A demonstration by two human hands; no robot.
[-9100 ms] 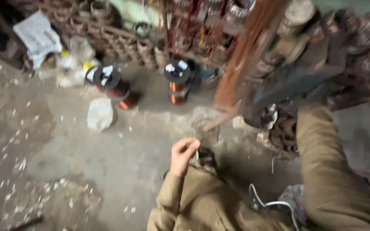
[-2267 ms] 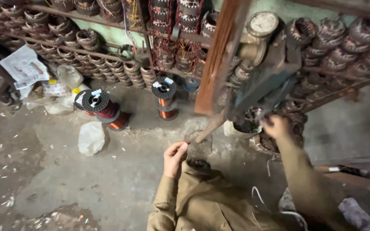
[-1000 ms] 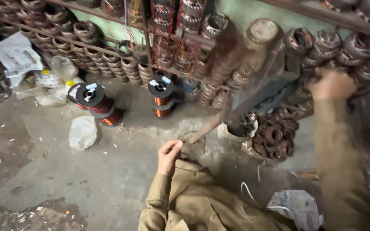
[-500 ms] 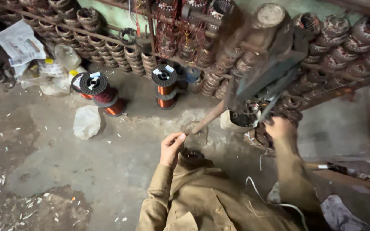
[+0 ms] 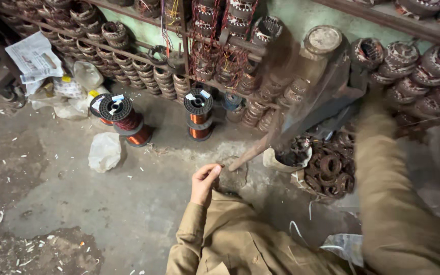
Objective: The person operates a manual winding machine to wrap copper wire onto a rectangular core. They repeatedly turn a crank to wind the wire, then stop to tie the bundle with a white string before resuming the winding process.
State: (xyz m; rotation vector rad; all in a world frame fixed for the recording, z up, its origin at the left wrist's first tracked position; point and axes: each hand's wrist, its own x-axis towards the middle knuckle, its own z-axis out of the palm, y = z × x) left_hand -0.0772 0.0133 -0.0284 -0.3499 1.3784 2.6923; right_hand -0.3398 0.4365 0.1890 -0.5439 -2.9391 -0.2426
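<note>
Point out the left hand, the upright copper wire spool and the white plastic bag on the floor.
left hand (image 5: 204, 183), head view, back of the hand.
upright copper wire spool (image 5: 199, 118), head view, copper winding.
white plastic bag (image 5: 104, 151), head view, middle.

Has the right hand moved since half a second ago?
Yes. The right hand, blurred, has gone up from beside the pile of rusty coils toward the wall shelf; only its sleeve shows.

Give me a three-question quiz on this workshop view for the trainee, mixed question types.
1. True or false: the left hand is pinched shut near the knee, just beside the wooden stick.
2. Multiple choice: the copper wire spools stand (A) on a shelf, (B) on the floor, (C) in a sack.
3. Fill in: the right arm is raised and motion-____, its hand hidden.

Key
1. True
2. B
3. blurred
</note>
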